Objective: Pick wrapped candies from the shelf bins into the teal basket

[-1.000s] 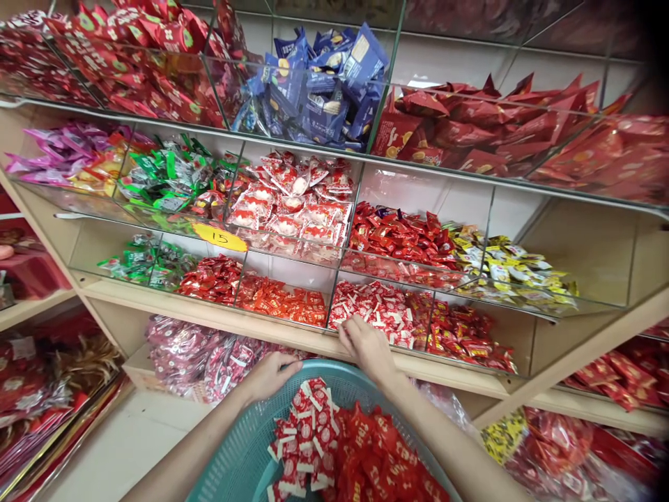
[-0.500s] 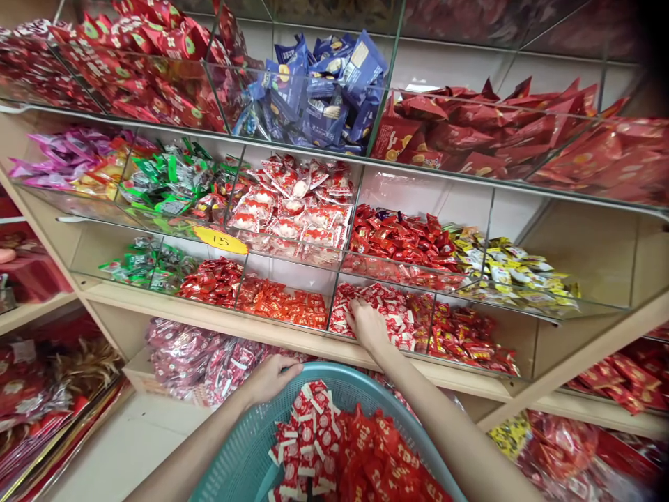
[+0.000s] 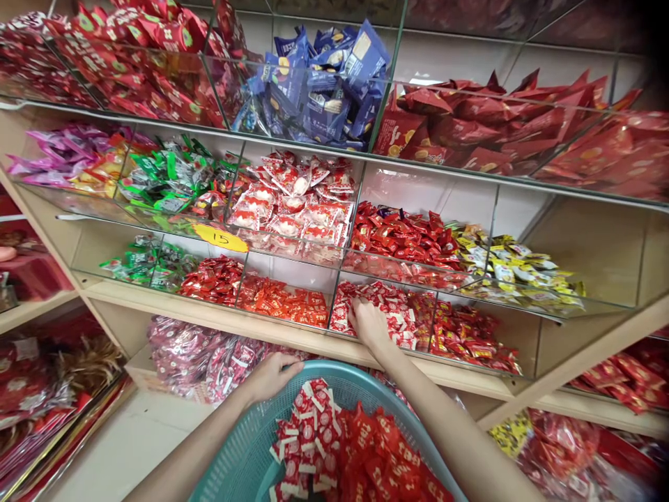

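Note:
My left hand (image 3: 274, 376) is closed on the far rim of a teal plastic basket (image 3: 251, 436), its thumb along the edge. Inside the basket lie red-and-white wrapped candies (image 3: 311, 436) on the left and bright red packets (image 3: 384, 457) on the right. My right hand (image 3: 370, 324) reaches over the basket into a low shelf compartment of small red-and-white wrapped candies (image 3: 394, 307). Its fingers are curled down among them, and the fingertips are hidden.
Clear dividers and fronts edge the shelf compartments. Left of my right hand are orange-red candies (image 3: 285, 300); to its right, red-and-gold ones (image 3: 463, 328). Above hang shelves with white-and-red sweets (image 3: 293, 209) and blue packets (image 3: 329, 90). A yellow tag (image 3: 220, 238) reads 15.
The view has shifted very slightly. Both hands and the basket stay nearly where they were, with my right hand still among the candies.

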Tool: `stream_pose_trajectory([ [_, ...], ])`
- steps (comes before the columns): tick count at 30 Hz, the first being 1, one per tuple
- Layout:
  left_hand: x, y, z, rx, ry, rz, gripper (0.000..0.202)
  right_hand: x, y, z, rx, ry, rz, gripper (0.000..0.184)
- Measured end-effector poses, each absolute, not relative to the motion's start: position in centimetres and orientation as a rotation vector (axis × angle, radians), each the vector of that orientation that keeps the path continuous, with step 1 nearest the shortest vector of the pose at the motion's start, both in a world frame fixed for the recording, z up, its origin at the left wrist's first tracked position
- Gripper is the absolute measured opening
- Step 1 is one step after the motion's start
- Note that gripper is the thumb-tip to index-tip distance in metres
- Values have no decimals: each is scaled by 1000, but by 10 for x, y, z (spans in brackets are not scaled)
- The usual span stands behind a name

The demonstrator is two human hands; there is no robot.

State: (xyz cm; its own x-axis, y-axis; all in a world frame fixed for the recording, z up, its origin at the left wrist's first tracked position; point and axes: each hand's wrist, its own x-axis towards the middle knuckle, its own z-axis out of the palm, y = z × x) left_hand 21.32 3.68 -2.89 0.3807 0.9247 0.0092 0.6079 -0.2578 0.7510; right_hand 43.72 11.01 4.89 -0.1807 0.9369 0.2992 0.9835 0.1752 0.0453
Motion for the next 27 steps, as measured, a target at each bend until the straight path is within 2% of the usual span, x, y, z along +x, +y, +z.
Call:
stream_pose_trajectory([
  [6, 214, 35, -26, 1969, 1317, 619, 48, 442, 105, 65, -1818, -2158, -385, 21],
  [13, 215, 37, -29, 1925, 1318, 638, 50, 457, 62, 80, -1456, -2063, -452, 20],
  [20, 214, 41, -37, 1791, 1293, 676, 55, 427, 5, 34, -1144, -2504, -116, 13],
  [27, 214, 41, -37, 1767, 1274, 701, 52, 399, 1, -10, -828, -2895, -339, 6],
])
